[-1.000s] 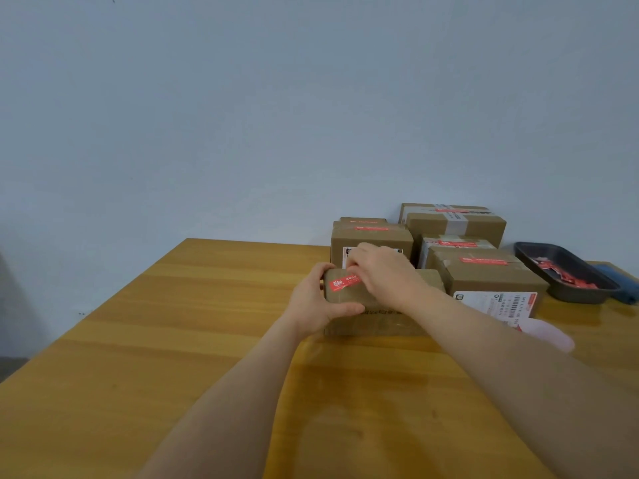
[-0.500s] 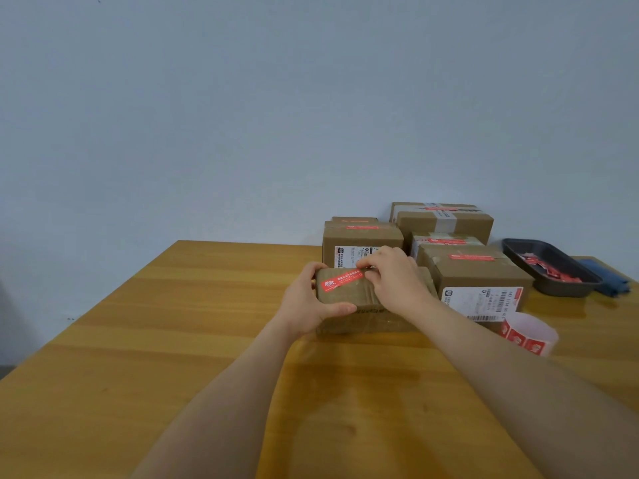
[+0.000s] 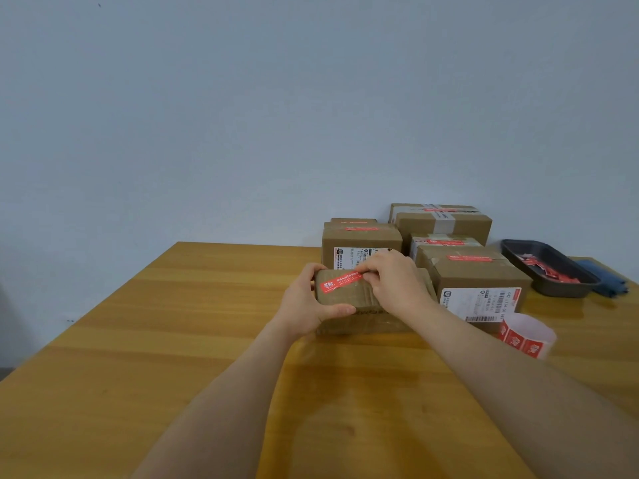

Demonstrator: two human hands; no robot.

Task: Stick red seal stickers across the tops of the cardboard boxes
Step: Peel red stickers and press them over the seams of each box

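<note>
A small brown cardboard box (image 3: 349,299) stands on the wooden table (image 3: 173,340) in front of me. A red seal sticker (image 3: 340,281) lies slantwise across its top. My left hand (image 3: 307,302) grips the box's left end, thumb along the near side. My right hand (image 3: 394,285) rests on the top, its fingertips pressing the sticker's right end. Behind stand several more boxes, such as the back left box (image 3: 361,242) and the right box (image 3: 473,274), each with a red sticker on top.
A roll of red stickers (image 3: 525,337) sits on the table at the right. Farther back right is a dark tray (image 3: 549,267) holding red scraps, with a blue cloth (image 3: 605,274) beside it. A plain wall rises behind the table.
My right hand has slid rightward along the sticker, uncovering more of its red length. The left hand keeps its grip on the box.
</note>
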